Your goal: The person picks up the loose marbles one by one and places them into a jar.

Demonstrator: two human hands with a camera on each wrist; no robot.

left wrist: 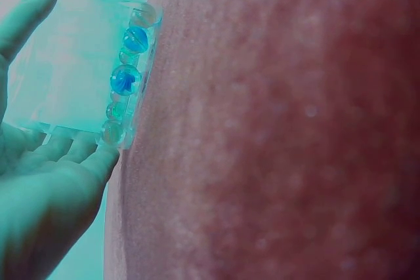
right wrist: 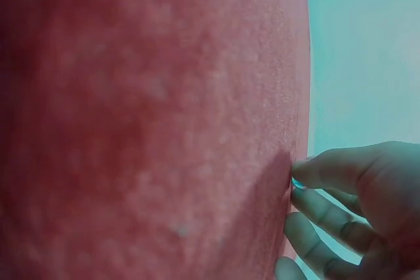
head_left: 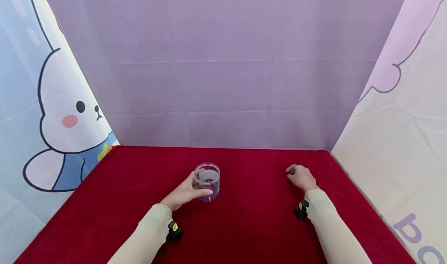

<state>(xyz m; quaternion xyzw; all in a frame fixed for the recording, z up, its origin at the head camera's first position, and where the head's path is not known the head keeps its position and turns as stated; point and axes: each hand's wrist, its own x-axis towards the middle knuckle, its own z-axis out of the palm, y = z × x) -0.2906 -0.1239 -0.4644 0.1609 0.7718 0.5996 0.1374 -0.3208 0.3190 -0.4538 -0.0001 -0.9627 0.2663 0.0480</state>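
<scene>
My left hand [head_left: 184, 192] grips a clear round jar [head_left: 214, 173] near the middle of the red cloth, thumb on the near side and fingers behind it. The jar's top is open. In the left wrist view, glass marbles [left wrist: 125, 80], some with blue swirls, lie along its bottom. Off to the right, my right hand [head_left: 302, 178] is low over the cloth. Its thumb and index finger pinch a small marble [right wrist: 298, 183] right at the cloth, mostly covered by the fingertips; the other fingers are bent beside it.
Red cloth [head_left: 251, 225] covers the table. A plain purple curtain [head_left: 223, 70] hangs behind its far edge. Printed sheets stand on both sides, a cartoon one [head_left: 66, 101] on the left and a pale one [head_left: 401, 147] on the right. Each wrist carries a small black camera [head_left: 174, 231].
</scene>
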